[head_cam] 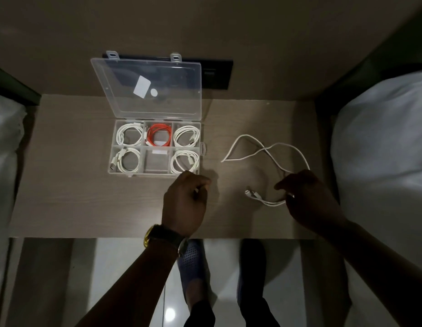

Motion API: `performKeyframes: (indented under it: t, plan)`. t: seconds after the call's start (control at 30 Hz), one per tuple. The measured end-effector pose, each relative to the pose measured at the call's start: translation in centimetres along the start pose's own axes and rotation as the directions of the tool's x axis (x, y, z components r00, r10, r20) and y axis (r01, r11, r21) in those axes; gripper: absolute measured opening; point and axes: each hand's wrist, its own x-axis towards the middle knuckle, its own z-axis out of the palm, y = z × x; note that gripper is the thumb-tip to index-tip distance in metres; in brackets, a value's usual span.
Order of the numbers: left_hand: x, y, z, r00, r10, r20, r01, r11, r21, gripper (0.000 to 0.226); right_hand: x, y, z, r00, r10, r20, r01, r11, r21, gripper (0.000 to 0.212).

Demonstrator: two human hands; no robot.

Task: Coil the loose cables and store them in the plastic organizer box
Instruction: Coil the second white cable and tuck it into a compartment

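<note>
Organizer box (155, 147) far left on bench (75, 197), lid up; five compartments hold coiled cables, near-middle one has none. Left hand (185, 201) just near of the box's right corner, grip loosely curled; can't tell if it holds anything. Loose white cable (266, 149) sprawled right of box. Right hand (309, 197) pinching its near end, fingers (282, 185) closed on it.

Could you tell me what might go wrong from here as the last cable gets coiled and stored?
The loose white cable sprawls in wide loops; coiled from the right hand grip, its far end may drag and tangle. Only the organizer box's near-middle compartment is empty; a bulky coil may spring out. The left hand could nudge the box.
</note>
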Motion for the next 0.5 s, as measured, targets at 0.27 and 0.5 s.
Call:
performKeyframes:
  t: [0.27, 0.5]
  plan:
    - [-2.2, 3.3, 4.9, 0.977, -0.08, 0.196, 0.118, 0.975, -0.191, 0.01, 0.2, 0.4, 2.3, 0.958, -0.198, 0.21, 0.225, 0.968, -0.115, 0.029]
    - [1.3, 4.1, 5.8, 0.973, -0.014, 0.23, 0.037, 0.995, -0.097, 0.025, 0.5, 0.2, 2.1, 0.982, -0.111, 0.156, 0.119, 0.992, -0.043, 0.024]
